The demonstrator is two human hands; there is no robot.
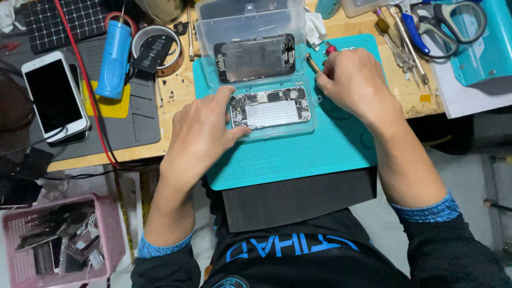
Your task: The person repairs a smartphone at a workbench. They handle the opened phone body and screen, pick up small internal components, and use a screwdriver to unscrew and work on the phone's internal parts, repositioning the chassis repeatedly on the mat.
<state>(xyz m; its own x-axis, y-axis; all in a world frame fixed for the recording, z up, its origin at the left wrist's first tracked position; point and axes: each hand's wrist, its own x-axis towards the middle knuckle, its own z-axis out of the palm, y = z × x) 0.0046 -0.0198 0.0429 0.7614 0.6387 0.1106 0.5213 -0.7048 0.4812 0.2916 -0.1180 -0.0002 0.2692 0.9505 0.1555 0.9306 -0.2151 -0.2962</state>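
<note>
An opened phone body (270,107) with bare circuit board and battery lies in a clear plastic case (311,124) on a teal work mat (298,160). My left hand (200,133) rests on the case's left end, fingers touching the phone body. The detached dark screen panel (255,57) lies in the case's raised lid. My right hand (354,82) sits just right of the case, closed around a small screwdriver (314,65) with a brass tip and a red end.
A white smartphone (53,96) lies on a grey mat at the left, beside a blue cylindrical tool (113,58) and a tape roll (154,50). Tweezers and scissors (410,37) sit at back right. A pink basket (109,224) of parts stands low left.
</note>
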